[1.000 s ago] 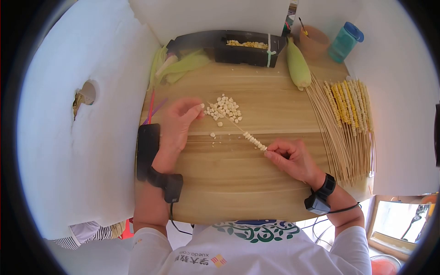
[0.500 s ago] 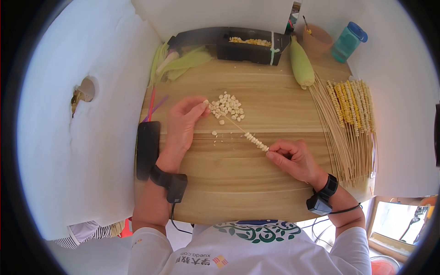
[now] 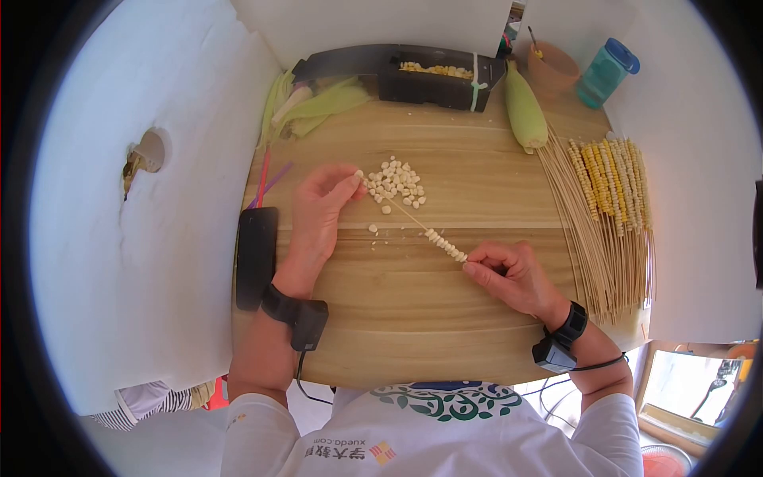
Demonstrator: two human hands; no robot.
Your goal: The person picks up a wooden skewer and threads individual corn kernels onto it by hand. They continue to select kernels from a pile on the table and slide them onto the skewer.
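Observation:
My left hand [image 3: 322, 207] pinches a pale corn kernel [image 3: 359, 173] between thumb and forefinger, beside a small pile of loose kernels [image 3: 401, 179] on the wooden table. Lower right, my right hand [image 3: 513, 277] grips the near end of a thin wooden skewer [image 3: 412, 216]. Several white kernels [image 3: 443, 243] are threaded on it, bunched up against my right fingertips. The skewer slants up and left, its bare end reaching the edge of the pile. A few stray kernels [image 3: 373, 229] and crumbs lie just below the pile.
Bare skewers [image 3: 584, 238] and finished corn skewers [image 3: 608, 179] lie at the right. Along the back are an ear of corn [image 3: 526, 111], a black box [image 3: 433, 89] holding kernels, husks [image 3: 326, 110], a clay pot [image 3: 551, 71] and a teal bottle [image 3: 604, 75]. A black case [image 3: 257, 258] sits at the left edge.

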